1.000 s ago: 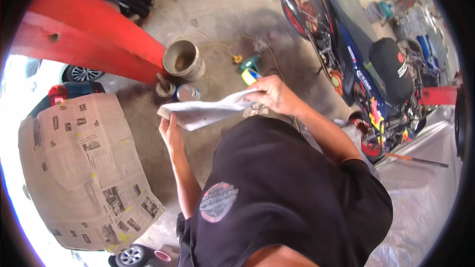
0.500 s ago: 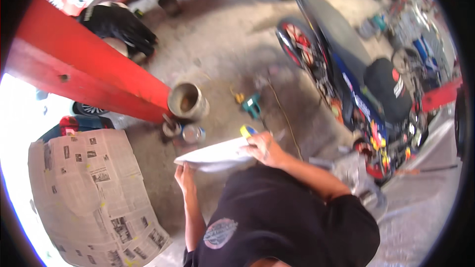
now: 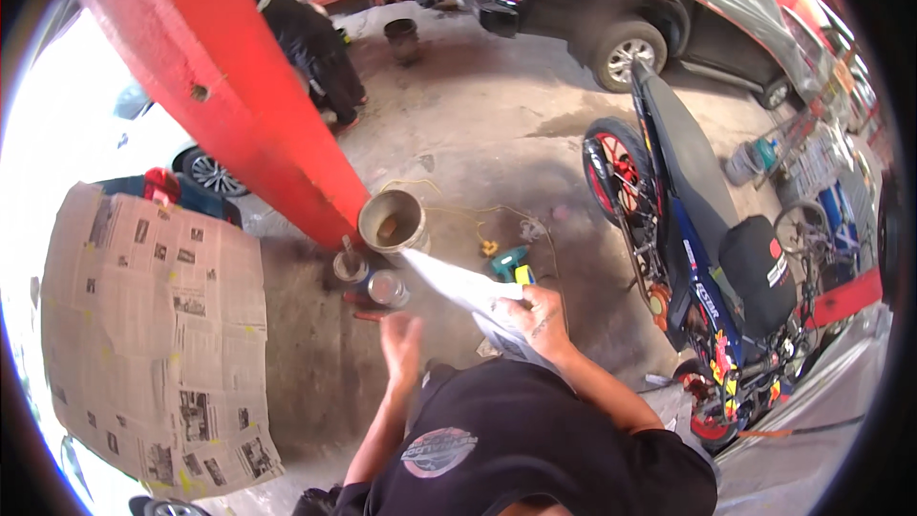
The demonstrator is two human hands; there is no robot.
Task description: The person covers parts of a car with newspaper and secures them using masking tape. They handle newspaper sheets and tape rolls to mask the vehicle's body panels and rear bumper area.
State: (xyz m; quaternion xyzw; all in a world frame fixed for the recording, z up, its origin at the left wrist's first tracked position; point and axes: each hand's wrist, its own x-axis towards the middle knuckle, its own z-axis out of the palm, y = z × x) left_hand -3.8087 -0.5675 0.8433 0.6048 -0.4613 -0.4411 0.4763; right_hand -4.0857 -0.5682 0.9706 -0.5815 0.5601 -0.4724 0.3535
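Note:
My right hand (image 3: 540, 318) grips a white sheet of paper (image 3: 449, 282) with faint print. The sheet slants up and left from my fingers, with a fold hanging below them. A small yellow item (image 3: 523, 274), which looks like a roll of tape, shows at the top of the same hand. My left hand (image 3: 401, 342) is apart from the paper, its blurred fingers stretched out with nothing seen in them. Beyond the paper's far tip stands a bucket (image 3: 394, 222) with something brown inside.
A panel covered in newspaper (image 3: 153, 325) fills the left side. A red post (image 3: 239, 115) rises by the bucket, near a clear tub (image 3: 388, 289) and a can (image 3: 351, 266). A green power tool (image 3: 508, 263) lies ahead. To the right is a motorcycle (image 3: 702, 258); a person (image 3: 306, 57) bends beyond the post.
My left hand has let go of the paper and dropped away from it. The sheet, once stretched between both hands, now hangs from my right hand. The view has shifted, showing more of the far garage.

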